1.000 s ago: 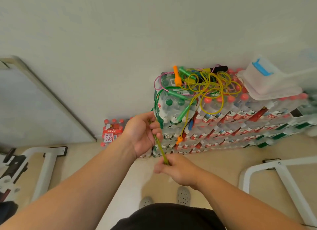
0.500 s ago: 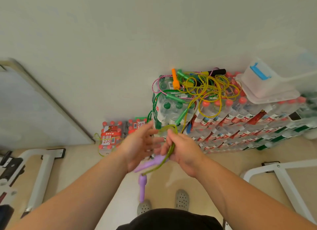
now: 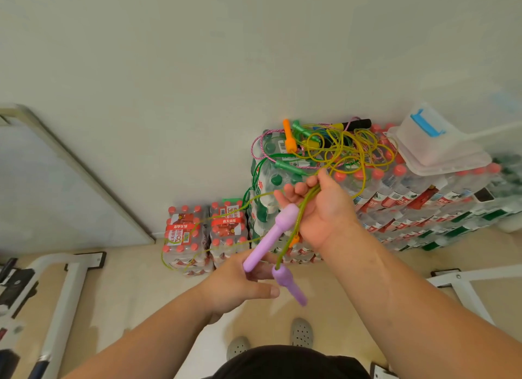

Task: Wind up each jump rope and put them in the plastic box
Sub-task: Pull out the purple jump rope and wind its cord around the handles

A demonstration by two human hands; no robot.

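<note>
My right hand (image 3: 322,206) grips several strands of an olive-green cord (image 3: 299,217) of a jump rope with two purple handles. My left hand (image 3: 240,282) holds the lower end of one purple handle (image 3: 271,237), which slants up toward my right palm. The second purple handle (image 3: 288,282) dangles from the cord just right of my left thumb. A loop of the cord (image 3: 197,229) trails left over the low bottle packs. A tangle of other jump ropes (image 3: 324,147) lies on top of the bottle stack. The clear plastic box (image 3: 435,147) with a blue latch sits at the right on that stack.
Shrink-wrapped water bottle packs (image 3: 409,203) are stacked against the white wall, with two low packs (image 3: 203,234) on the floor to their left. White metal frames (image 3: 62,294) stand on the floor at both sides. My shoes (image 3: 300,332) are below.
My right hand has risen toward the bottle stack with the bunched cord. My left hand dropped lower and now holds a purple handle; both handles have come into view.
</note>
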